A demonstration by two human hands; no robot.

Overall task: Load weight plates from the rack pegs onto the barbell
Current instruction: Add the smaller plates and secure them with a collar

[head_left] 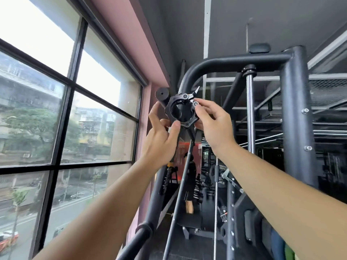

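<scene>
A black barbell collar clamp (172, 109) is held up at head height, its lever flipped open at the upper right. My left hand (161, 137) grips the collar's lower left rim with thumb and fingers. My right hand (214, 121) pinches its right side near the hinge. Just behind the collar, the black round end of a bar or peg (161, 94) points toward me. No weight plates are clearly visible near my hands.
A black rack frame (293, 109) with a chrome guide rod (249, 109) rises at right. A large window (65, 109) fills the left. A black bar (135, 243) runs low at bottom centre. A person (190, 181) stands far back among gym equipment.
</scene>
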